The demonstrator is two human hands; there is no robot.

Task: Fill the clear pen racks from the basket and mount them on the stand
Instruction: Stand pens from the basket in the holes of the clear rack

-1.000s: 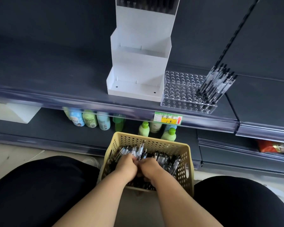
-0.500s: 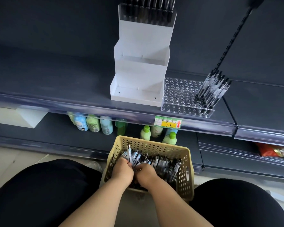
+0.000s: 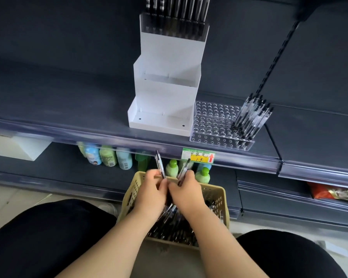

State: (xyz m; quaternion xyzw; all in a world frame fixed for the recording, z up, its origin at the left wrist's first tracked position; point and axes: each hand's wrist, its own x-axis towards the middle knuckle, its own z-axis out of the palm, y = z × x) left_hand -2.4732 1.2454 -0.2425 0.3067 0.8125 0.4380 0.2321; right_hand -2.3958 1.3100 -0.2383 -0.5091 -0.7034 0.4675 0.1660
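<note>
A beige perforated basket (image 3: 216, 195) full of black-and-clear pens (image 3: 172, 227) sits between my knees. Above its far rim my left hand (image 3: 151, 194) grips pens (image 3: 160, 164) that stick upward, and my right hand (image 3: 186, 192) grips other pens (image 3: 184, 170) leaning right. On the shelf a clear pen rack (image 3: 214, 122) lies flat, with a cluster of pens (image 3: 251, 117) standing at its right end. To its left stands the white stepped stand (image 3: 165, 91), with a filled clear rack (image 3: 174, 27) on its top tier.
The dark shelf's front edge (image 3: 88, 135) carries a yellow price label (image 3: 198, 156). Green and blue bottles (image 3: 109, 158) stand on the lower shelf behind the basket. A slotted dark upright (image 3: 275, 59) rises at the right. A red packet (image 3: 329, 192) lies at the lower right.
Both hands have come up out of the basket's pen pile to its far rim, each now holding pens raised above the basket. The view has tilted, shifting the shelf downward.
</note>
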